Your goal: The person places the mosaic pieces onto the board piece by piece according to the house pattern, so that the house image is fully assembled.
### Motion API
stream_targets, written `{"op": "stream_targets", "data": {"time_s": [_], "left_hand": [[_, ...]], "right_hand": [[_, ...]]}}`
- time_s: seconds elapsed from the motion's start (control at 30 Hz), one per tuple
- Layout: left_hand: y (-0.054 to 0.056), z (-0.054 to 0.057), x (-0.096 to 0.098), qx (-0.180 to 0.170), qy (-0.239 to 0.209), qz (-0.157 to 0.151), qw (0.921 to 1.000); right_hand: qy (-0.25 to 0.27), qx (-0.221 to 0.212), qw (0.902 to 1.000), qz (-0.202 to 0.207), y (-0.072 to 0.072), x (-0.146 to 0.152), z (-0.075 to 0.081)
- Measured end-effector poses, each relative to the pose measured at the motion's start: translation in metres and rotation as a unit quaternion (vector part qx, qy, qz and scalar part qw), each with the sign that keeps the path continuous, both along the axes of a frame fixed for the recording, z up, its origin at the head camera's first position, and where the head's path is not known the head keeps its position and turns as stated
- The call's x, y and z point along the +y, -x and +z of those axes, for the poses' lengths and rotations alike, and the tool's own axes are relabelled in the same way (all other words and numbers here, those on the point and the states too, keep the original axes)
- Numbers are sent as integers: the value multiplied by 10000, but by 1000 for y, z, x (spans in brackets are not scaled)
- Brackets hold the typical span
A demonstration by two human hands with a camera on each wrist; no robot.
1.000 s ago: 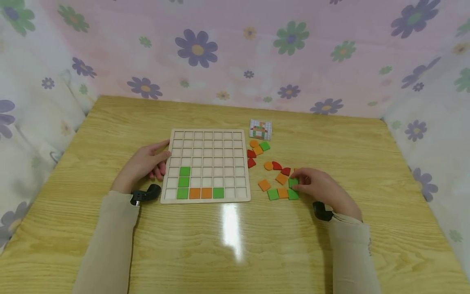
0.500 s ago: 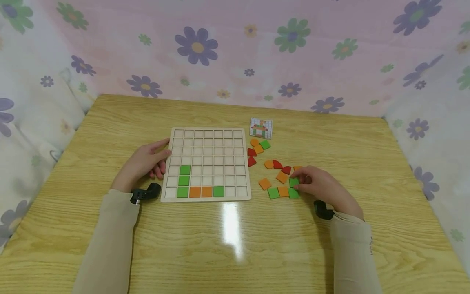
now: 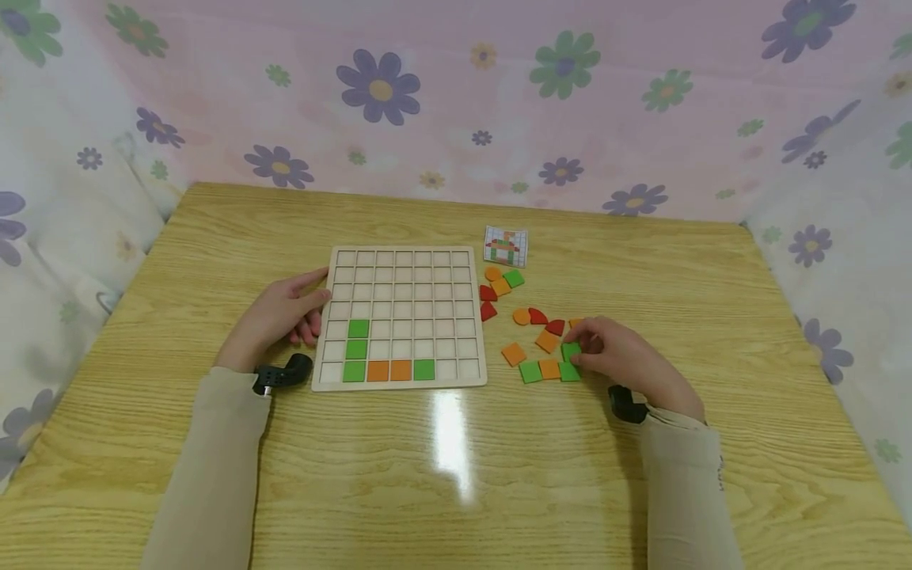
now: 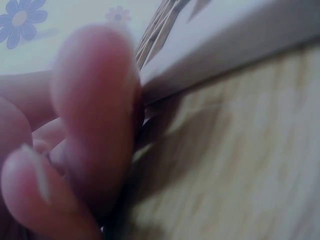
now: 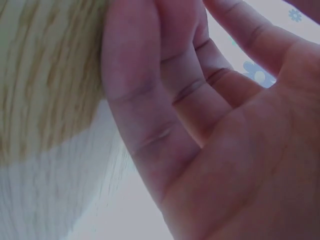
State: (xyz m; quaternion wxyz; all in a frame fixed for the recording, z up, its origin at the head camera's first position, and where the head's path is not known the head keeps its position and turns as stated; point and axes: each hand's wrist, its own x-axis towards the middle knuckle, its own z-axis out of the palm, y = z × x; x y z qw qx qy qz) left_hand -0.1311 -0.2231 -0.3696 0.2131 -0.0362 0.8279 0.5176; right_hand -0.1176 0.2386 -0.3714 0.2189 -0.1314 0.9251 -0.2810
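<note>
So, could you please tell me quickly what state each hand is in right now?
Left hand: open, touching the left edge of the board.
Right hand: closed, pinching a green square among the loose pieces.

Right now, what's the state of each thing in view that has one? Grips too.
Board: flat, partly filled
Set tiles: six in cells, four green, two orange
Loose pieces: unplaced, scattered right of the board
Pattern card: face up
Left grip: touching the board's left edge
Right grip: pinching a green square; whether lifted, can't tell
</note>
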Motion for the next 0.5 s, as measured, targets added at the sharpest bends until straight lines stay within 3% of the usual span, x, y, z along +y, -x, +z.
{"op": "stream_targets", "data": {"time_s": [0.1,0.37,0.5], "left_hand": [[2,-4,-1,-6,-11,-9,10000],[13,-31,-13,113,-15,-8,9999],[13,-33,-14,132,6,-13,9999]], "right_hand": [[49,-6,10000,-21,0,1,0],[-106,179,9998,63,1,1,-1],[-121,130,9998,16,1,2,-1]]}}
